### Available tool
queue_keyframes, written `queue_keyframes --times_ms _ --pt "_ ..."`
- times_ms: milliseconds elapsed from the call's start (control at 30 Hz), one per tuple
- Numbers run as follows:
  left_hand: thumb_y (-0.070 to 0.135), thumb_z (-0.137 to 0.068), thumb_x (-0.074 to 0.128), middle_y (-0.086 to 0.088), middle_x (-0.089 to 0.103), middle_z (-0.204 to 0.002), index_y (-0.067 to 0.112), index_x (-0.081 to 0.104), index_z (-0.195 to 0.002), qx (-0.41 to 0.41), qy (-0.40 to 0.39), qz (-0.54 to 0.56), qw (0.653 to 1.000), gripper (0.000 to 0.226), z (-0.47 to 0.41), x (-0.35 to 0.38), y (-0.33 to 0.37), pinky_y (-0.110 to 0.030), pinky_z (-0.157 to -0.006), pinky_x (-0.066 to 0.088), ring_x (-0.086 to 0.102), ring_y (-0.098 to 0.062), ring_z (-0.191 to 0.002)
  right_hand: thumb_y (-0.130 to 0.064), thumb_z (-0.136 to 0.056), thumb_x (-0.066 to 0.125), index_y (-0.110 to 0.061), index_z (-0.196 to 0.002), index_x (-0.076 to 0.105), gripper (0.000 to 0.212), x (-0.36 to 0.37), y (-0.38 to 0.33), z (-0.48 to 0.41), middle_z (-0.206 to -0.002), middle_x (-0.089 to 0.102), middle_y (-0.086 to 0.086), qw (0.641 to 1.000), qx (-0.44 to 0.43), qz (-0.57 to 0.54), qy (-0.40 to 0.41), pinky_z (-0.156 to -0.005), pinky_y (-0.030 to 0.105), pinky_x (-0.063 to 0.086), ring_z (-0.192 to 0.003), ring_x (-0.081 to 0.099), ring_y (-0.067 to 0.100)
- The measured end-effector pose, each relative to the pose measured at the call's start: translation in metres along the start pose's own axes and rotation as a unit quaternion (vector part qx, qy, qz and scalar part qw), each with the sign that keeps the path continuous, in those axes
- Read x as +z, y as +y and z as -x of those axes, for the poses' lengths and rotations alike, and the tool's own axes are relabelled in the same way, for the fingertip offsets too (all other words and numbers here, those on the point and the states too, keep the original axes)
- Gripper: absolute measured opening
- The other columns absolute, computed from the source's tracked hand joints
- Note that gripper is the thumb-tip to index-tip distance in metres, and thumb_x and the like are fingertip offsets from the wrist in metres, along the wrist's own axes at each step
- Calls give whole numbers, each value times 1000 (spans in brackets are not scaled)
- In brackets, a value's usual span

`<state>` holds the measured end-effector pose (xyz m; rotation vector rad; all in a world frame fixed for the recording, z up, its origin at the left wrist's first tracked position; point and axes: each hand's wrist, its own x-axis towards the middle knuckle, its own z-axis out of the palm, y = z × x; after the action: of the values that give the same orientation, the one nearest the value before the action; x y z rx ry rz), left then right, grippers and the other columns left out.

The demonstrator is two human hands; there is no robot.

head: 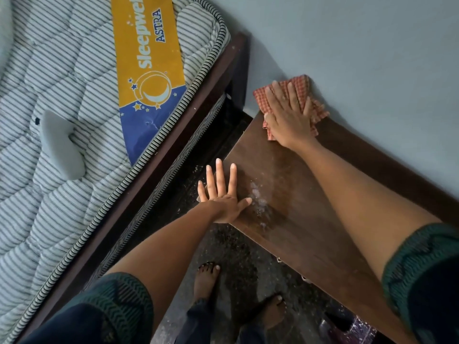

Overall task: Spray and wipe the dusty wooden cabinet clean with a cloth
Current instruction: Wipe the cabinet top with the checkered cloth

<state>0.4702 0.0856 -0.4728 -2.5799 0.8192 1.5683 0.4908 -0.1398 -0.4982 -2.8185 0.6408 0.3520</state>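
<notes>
The brown wooden cabinet top [298,234] runs along the pale wall from the centre to the lower right. A patch of white dust and wet streaks [258,197] lies near its front edge. My right hand [288,115] lies flat, fingers spread, pressing a red checked cloth [301,86] onto the cabinet's far corner by the wall. My left hand [223,192] rests flat on the cabinet's front left edge with fingers spread and nothing in it. No spray bottle is clearly visible.
A striped mattress [62,120] with a yellow and blue label lies on a dark bed frame [218,78] to the left. A narrow strip of speckled floor [223,249] separates bed and cabinet, with my bare feet [206,279] on it. A dark object [345,328] sits at the bottom right.
</notes>
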Motion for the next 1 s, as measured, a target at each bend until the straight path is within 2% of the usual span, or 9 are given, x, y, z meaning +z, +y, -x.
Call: queue_keyframes --times_ms 167,267,433,600,700,833,900,1000 --pt "58 -93 35 -3 -56 -135 31 -36 -138 0 9 -6 1000 88 -1 1 0 -52 -112 -15 -47 -26 -128 -36 -100 25 -29 -150 -4 59 18 -38 55 -159 -12 -8 997 -68 -6 -26 -111 56 -11 -145 -15 21" --pt "59 -93 34 -3 -55 -136 31 -36 -138 0 14 -9 1000 88 -2 1 -1 -53 -113 -14 -46 -26 -129 -37 -100 26 -32 -150 -2 57 15 -32 48 -159 -10 -10 993 -104 22 -43 -111 55 -11 -146 -14 19" --pt "60 -92 34 -2 -54 -137 33 -36 -137 7 25 -18 999 88 -5 5 -5 -53 -113 -12 -45 -27 -130 -40 -101 22 -34 -150 -2 55 -4 -10 -9 -159 -14 -9 997 -44 -8 -56 -110 61 -9 -144 -18 22" --pt "62 -92 34 -1 -52 -139 32 -34 -139 8 50 -14 999 88 -4 8 -5 -52 -113 -12 -43 -27 -132 -40 -101 22 -36 -149 -7 56 4 1 41 -158 -17 -11 994 -75 3 -75 -111 60 -9 -144 -20 20" --pt "62 -91 33 -3 -52 -139 31 -34 -139 12 62 -17 998 88 -4 8 -4 -52 -113 -12 -42 -27 -133 -41 -101 22 -37 -148 -9 57 7 37 83 -157 -20 -12 995 -36 -10 -89 -111 60 -10 -143 -22 19" --pt "61 -92 32 -4 -53 -139 30 -35 -139 21 70 -15 997 87 -1 10 -5 -52 -112 -14 -43 -28 -132 -39 -100 28 -36 -149 -7 60 18 62 144 -157 -18 -13 991 95 -35 -87 -111 60 -8 -144 -21 19" --pt "60 -93 31 -5 -52 -139 29 -35 -139 28 82 -12 996 86 -1 12 -5 -53 -111 -15 -43 -28 -132 -40 -100 27 -35 -148 -10 61 26 47 171 -156 -21 -11 984 146 -43 -92 -111 60 -9 -143 -22 21" --pt "58 -94 31 -6 -51 -140 26 -34 -140 38 99 -9 994 86 -1 16 -5 -53 -111 -16 -43 -29 -132 -40 -101 21 -33 -147 -15 60 37 1 181 -155 -27 -8 982 151 -53 -99 -108 61 -13 -141 -27 25"
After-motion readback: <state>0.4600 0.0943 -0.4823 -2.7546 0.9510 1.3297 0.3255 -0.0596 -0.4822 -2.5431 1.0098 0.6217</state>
